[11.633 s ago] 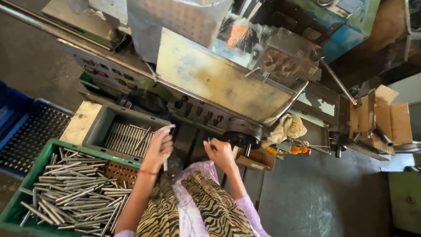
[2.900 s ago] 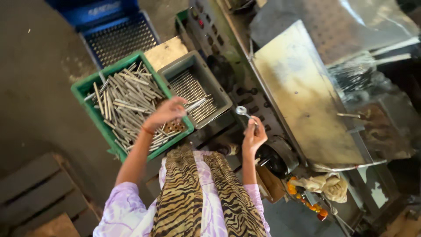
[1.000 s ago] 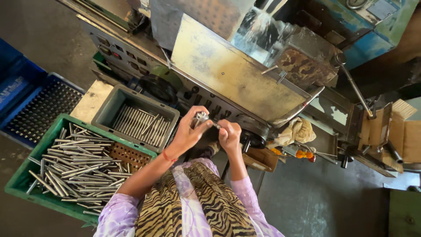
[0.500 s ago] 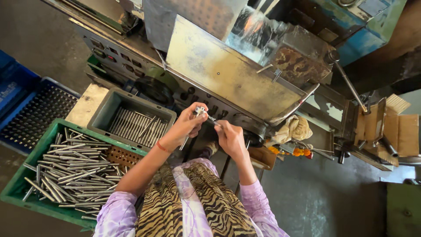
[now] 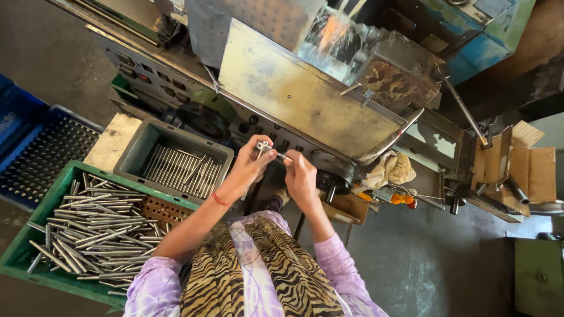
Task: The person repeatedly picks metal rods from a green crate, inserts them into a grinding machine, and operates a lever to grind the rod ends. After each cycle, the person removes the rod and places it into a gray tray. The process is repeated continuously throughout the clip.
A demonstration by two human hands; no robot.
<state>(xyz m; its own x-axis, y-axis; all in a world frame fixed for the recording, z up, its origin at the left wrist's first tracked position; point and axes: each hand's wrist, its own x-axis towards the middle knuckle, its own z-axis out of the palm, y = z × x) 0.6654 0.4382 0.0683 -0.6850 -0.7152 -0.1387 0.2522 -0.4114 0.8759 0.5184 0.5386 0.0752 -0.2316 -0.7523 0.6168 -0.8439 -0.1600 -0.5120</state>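
Observation:
My left hand (image 5: 249, 166) and my right hand (image 5: 299, 176) meet in front of the machine, both gripping a small metal gauge with a thin rod (image 5: 267, 148) held between them. The piece is level, just below the machine's slanted steel guard (image 5: 294, 97). A grey bin of finished rods (image 5: 176, 164) lies left of my left hand. Below it a green crate of loose steel rods (image 5: 82, 226) sits by my left elbow.
A blue perforated crate (image 5: 41, 155) stands at the far left. A black handwheel (image 5: 332, 176) and a yellowish rag (image 5: 390, 167) sit right of my hands. Cardboard boxes (image 5: 523, 164) stand at the far right. A long lever (image 5: 464, 108) sticks out from the machine.
My left hand picked a rod from the bins, came up to the right hand, and both now hold the piece slightly higher, close to the machine front.

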